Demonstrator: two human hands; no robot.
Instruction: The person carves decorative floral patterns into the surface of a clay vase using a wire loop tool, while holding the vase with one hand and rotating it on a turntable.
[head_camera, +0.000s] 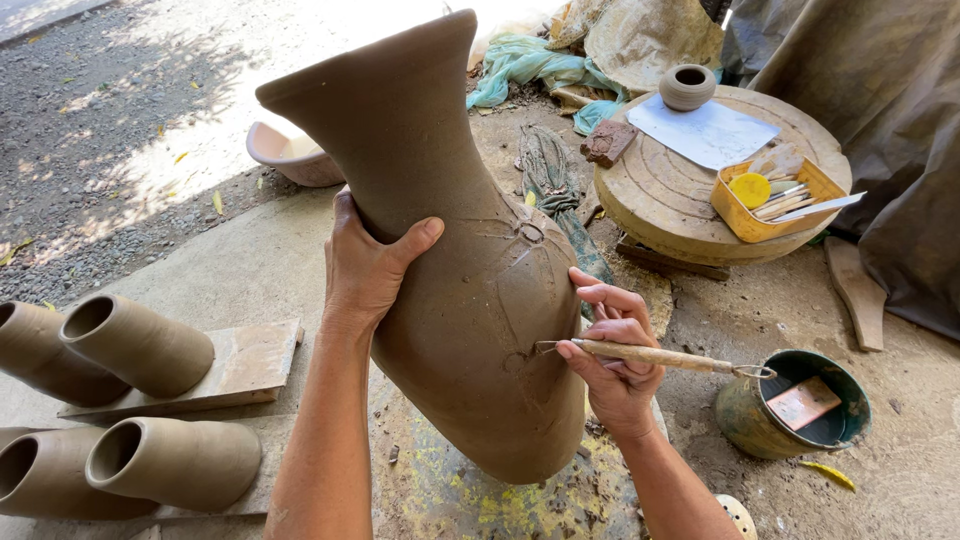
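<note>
Left hand (365, 270) grips tilted clay vase (450, 250) center frame; right hand (615, 355) pinches wooden loop tool (650, 355) against vase belly.

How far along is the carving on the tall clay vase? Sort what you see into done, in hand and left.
Done: the vase is fully shaped, with lines already cut around a small ring on its shoulder. In hand: the left hand steadies the neck while the right hand presses a wooden loop tool into the belly. Left: the surface toward the base looks bare.

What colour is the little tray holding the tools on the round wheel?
The tray is orange-yellow, clearest in the head view, its only view.
</note>
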